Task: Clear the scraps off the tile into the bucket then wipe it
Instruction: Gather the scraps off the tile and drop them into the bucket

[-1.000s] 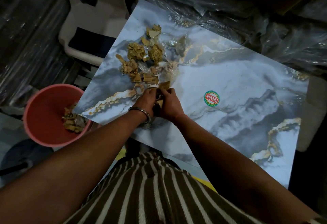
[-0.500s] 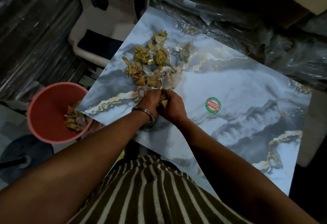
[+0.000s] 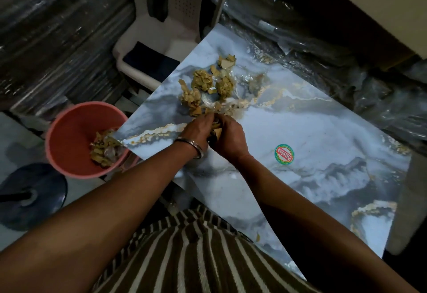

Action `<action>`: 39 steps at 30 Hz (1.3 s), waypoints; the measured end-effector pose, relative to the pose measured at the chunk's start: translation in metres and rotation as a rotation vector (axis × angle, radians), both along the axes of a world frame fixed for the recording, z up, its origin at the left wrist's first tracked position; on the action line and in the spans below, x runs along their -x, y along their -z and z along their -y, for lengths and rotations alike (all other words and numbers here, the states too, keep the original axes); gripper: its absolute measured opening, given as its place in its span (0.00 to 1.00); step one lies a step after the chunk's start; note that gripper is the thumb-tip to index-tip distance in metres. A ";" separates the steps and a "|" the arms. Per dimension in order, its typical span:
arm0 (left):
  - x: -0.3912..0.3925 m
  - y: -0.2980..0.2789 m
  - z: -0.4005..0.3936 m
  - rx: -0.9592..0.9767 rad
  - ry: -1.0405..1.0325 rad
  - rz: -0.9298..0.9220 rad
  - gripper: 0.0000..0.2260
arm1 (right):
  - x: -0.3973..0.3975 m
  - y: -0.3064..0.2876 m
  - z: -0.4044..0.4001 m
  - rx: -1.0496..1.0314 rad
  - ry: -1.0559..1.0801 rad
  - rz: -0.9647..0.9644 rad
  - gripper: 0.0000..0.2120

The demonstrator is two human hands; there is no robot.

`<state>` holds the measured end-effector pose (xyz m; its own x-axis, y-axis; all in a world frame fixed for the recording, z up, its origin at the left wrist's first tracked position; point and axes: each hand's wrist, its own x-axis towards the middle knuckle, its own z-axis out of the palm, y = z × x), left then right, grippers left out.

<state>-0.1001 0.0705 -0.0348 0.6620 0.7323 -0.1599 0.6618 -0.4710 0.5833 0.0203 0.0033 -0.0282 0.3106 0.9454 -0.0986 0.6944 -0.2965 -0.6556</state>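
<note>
A large marbled grey-and-gold tile (image 3: 312, 135) lies across the middle, with a round red-and-green sticker (image 3: 284, 154) on it. A pile of tan cardboard scraps (image 3: 203, 89) mixed with clear plastic wrap sits at its far left corner. My left hand (image 3: 196, 131), with a metal bangle on the wrist, and my right hand (image 3: 231, 137) are cupped together at the pile's near edge, closed around a bunch of scraps. A pink bucket (image 3: 69, 144) stands on the floor left of the tile, with scraps lying inside it.
A white plastic chair (image 3: 157, 45) with a dark cloth on its seat stands behind the tile's left corner. Plastic-wrapped stacks line the left and the far right. A dark round stand base (image 3: 30, 195) sits on the floor near the bucket.
My hands stay pressed together on the scraps, having gathered a few more from the pile's near edge. The camera has shifted, so the tile and bucket appear further right and lower.
</note>
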 end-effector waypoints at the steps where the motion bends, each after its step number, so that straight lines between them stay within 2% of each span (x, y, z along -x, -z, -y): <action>1: 0.007 -0.001 -0.003 -0.011 -0.008 0.006 0.27 | 0.007 -0.001 -0.004 -0.006 -0.012 0.003 0.24; 9: 0.101 -0.008 -0.030 -0.063 -0.140 -0.028 0.26 | 0.096 -0.007 -0.044 -0.050 -0.140 0.010 0.22; 18: 0.262 -0.019 -0.065 -0.019 -0.282 0.029 0.31 | 0.245 -0.020 -0.103 -0.115 -0.348 -0.029 0.23; 20: 0.295 -0.015 -0.071 -0.014 -0.323 0.013 0.32 | 0.276 -0.016 -0.116 -0.082 -0.394 -0.046 0.26; 23: 0.339 -0.007 -0.078 0.004 -0.415 -0.031 0.32 | 0.316 -0.005 -0.135 -0.027 -0.481 -0.063 0.35; 25: 0.362 -0.001 -0.082 0.022 -0.460 -0.059 0.34 | 0.338 0.002 -0.145 -0.004 -0.536 -0.088 0.36; 29: 0.395 0.022 -0.093 0.057 -0.525 -0.106 0.35 | 0.372 0.029 -0.169 -0.004 -0.620 -0.083 0.29; 31: 0.402 0.041 -0.103 0.099 -0.573 -0.126 0.36 | 0.381 0.047 -0.183 0.024 -0.661 -0.069 0.31; 36: 0.412 0.110 -0.122 0.170 -0.678 -0.134 0.45 | 0.392 0.109 -0.226 0.151 -0.782 -0.012 0.39; 39: 0.417 0.159 -0.129 0.186 -0.727 -0.111 0.43 | 0.400 0.153 -0.248 0.212 -0.870 -0.003 0.37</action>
<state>-0.5169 0.2000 -0.1935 -0.0047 0.9326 -0.3610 0.8274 0.2064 0.5223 -0.3794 0.2508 -0.1812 -0.5081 0.8084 -0.2974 0.7286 0.2192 -0.6489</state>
